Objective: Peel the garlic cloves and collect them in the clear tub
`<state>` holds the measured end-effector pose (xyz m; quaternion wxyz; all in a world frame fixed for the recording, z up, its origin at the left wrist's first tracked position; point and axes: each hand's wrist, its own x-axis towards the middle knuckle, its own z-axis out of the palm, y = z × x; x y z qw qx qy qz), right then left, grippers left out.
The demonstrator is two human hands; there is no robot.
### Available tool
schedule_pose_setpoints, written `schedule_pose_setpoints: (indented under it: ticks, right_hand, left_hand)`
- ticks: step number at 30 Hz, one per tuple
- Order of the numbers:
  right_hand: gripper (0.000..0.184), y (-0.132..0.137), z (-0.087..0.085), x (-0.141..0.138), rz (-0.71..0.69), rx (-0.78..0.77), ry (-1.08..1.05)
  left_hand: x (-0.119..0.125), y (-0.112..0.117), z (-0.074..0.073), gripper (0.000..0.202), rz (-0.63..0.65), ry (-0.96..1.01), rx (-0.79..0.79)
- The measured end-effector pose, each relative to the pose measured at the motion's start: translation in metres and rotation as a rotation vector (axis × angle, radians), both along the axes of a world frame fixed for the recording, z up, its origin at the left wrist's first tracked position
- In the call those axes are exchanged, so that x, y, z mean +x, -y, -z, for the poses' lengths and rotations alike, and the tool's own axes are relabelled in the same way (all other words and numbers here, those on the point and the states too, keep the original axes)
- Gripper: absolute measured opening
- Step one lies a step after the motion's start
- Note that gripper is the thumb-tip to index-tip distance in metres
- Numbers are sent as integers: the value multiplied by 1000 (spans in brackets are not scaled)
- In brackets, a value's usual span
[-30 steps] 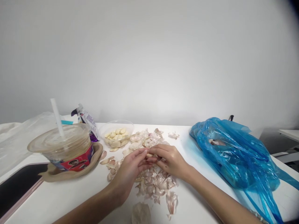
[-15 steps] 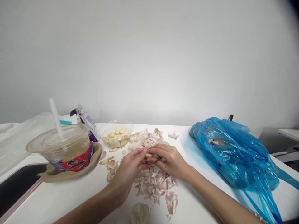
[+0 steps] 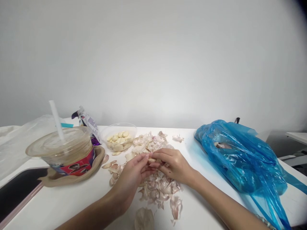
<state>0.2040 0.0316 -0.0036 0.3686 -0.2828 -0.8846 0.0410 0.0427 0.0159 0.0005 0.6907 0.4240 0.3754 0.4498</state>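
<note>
My left hand [image 3: 134, 171] and my right hand [image 3: 171, 162] meet over the middle of the table, fingertips closed together on one garlic clove [image 3: 151, 160]. Only a sliver of the clove shows between the fingers. Below and behind the hands spreads a heap of papery garlic skins [image 3: 158, 188]. Several unpeeled cloves [image 3: 114, 167] lie at the heap's left side, close to my left wrist. Beyond them stands a clear plastic bowl [image 3: 132, 127] with peeled cloves [image 3: 120, 139] inside.
At left, a large plastic cup [image 3: 35, 153] with a straw sits in a brown cardboard holder [image 3: 57, 182], beside a dark phone or tablet [image 3: 20, 188]. A purple-and-white packet [image 3: 90, 124] stands behind. A blue plastic bag [image 3: 240, 159] fills the right side. A wall rises behind the table.
Both hands stay in nearly the same place, with the fingers shifting slightly on the clove. The surrounding things have not visibly moved.
</note>
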Motion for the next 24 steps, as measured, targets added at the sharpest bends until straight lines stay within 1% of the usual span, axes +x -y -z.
schedule_pose_setpoints:
  ticks: [3, 11, 15, 24]
  right_hand:
    - [32, 0, 1, -1, 6, 7, 10]
    - [24, 0, -2, 0, 10, 35, 14]
    - [23, 0, -3, 0, 8, 45, 2]
    - [23, 0, -3, -1, 13, 30, -6]
  left_hand:
    - [0, 0, 1, 20, -1, 7, -30]
    - [-1, 0, -1, 20, 25, 16, -38]
    - [-1, 0, -3, 18, 25, 10, -27]
    - [-2, 1, -2, 20, 46, 15, 13]
